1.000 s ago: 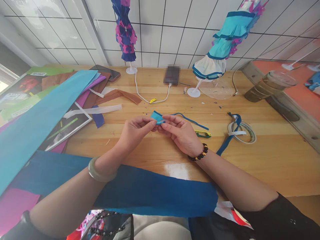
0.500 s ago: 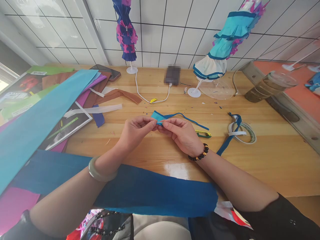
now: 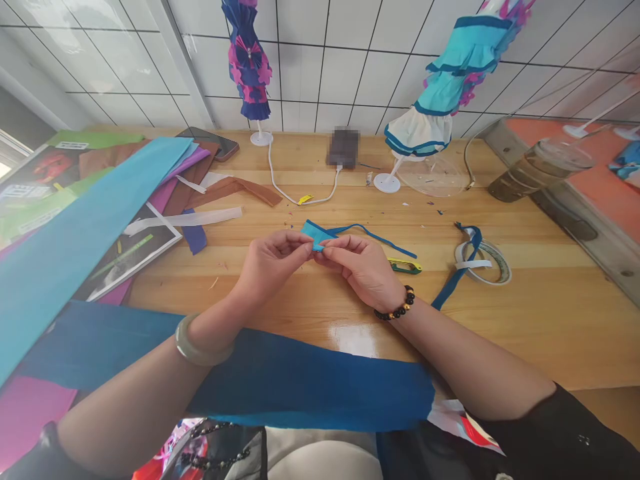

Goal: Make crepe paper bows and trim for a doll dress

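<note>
We find the left hand [image 3: 273, 267] closed in a pinch, thumb against fingers, on the left part of a small light blue piece [image 3: 314, 231]. The right hand [image 3: 369, 268] pinches the same piece at its lower right; the two sets of fingertips almost meet. The piece is in front of the person, between both hands, above the table [image 3: 560, 320].

Our main concern is tearing or creasing: the piece looks thin, and an uneven pull from the two pinches could split it or skew its edge. The fingers cover the lower edge, so we cannot tell whether it is aligned; a crooked fold there could go unnoticed.

We note a narrow dark blue strip [image 3: 375, 235] running from behind the piece across the table to just beside the cutter [image 3: 414, 266]. We cannot tell whether the strip is joined to the piece. Should the right hand shift outward, the strip could snag or twist, or the hand could knock the cutter, whose blade position we cannot make out.

Nearer the body, the left forearm crosses the wide dark blue sheet [image 3: 325, 380]; a drag of that arm or its bangle [image 3: 193, 343] could wrinkle the sheet.
</note>
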A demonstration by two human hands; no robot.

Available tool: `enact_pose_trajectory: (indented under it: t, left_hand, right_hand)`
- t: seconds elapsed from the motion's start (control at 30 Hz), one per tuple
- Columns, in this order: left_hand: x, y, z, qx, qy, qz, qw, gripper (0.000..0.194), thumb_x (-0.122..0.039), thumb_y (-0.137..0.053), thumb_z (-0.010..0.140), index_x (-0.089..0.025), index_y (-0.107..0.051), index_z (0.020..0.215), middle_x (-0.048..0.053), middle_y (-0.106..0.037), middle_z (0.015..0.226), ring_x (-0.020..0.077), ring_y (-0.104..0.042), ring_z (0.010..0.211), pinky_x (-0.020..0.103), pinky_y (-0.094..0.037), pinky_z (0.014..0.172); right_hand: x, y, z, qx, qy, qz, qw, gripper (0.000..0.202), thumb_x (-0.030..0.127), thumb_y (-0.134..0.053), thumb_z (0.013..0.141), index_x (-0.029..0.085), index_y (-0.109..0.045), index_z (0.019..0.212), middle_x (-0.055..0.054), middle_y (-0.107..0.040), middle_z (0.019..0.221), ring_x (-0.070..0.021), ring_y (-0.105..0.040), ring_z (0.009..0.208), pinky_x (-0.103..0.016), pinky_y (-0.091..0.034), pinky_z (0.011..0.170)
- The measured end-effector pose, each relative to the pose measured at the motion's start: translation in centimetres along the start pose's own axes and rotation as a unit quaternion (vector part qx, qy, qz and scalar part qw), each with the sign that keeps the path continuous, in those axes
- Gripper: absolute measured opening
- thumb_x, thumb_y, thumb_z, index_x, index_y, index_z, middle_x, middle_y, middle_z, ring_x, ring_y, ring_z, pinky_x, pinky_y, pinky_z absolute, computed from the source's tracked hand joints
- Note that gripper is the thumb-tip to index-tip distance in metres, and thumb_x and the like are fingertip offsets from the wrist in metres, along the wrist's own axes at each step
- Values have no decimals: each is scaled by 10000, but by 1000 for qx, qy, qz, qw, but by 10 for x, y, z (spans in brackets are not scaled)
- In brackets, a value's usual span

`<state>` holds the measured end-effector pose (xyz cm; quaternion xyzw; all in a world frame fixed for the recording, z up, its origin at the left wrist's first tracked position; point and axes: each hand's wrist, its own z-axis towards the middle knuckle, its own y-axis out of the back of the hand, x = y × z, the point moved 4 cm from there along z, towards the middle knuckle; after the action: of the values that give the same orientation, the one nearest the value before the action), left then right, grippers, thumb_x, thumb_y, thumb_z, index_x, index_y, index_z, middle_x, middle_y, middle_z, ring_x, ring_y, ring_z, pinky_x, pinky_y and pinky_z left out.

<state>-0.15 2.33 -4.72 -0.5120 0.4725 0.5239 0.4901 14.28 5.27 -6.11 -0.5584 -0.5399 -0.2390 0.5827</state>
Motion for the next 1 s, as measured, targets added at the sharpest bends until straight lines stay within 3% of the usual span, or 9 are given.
enact_pose_trajectory:
  t: [0.37, 0.6, 1.0]
  left_hand:
    - [-1, 2, 1, 26, 29, -11, 999, 290, -387, -644, 710, -128, -656, 840, 58, -686, 737, 181, -643, 722, 326, -514, 755]
    - [2, 0, 2, 23, 21, -8, 999, 339, -350, -752, 580, -136, -647, 821, 68, -694, 818, 190, -650, 771, 332, -514, 783]
    - [0, 1, 1, 41, 17, 2, 999, 259, -351, -685, 671, -137, -647, 813, 61, -689, 774, 187, -644, 759, 316, -505, 758]
  right_hand:
    - [-1, 4, 2, 10, 10, 6, 1000, 257, 203, -750, 592, 186, -607, 805, 16, -668, 759, -115, -644, 723, -345, -498, 845]
    - [0, 2, 1, 5, 6, 7, 1000, 249, 200, -751, 580, 182, -605, 781, 10, -659, 738, -118, -632, 724, -347, -509, 824]
    - [0, 3, 1, 13, 31, -28, 999, 247, 219, -737, 603, 179, -607, 808, -3, -659, 779, -125, -634, 742, -353, -493, 840]
